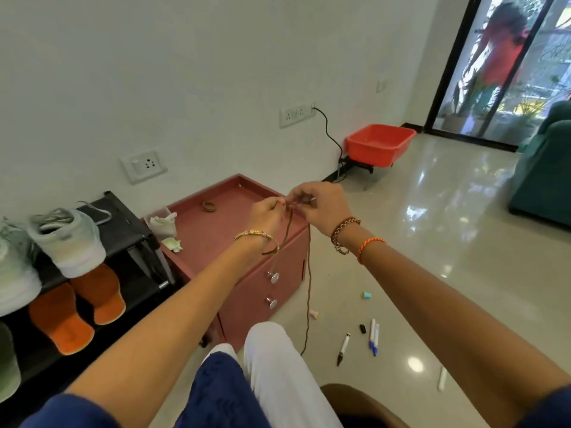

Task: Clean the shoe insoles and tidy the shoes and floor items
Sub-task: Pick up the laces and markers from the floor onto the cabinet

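To my left, the pink two-drawer cabinet (247,257) and black shoe rack (123,230) block the way. Its top tray holds only a brown ring (209,206) and crumpled tissue (162,223). To my right, glossy tiled floor (432,242) lies open past scattered marker pens (358,341).
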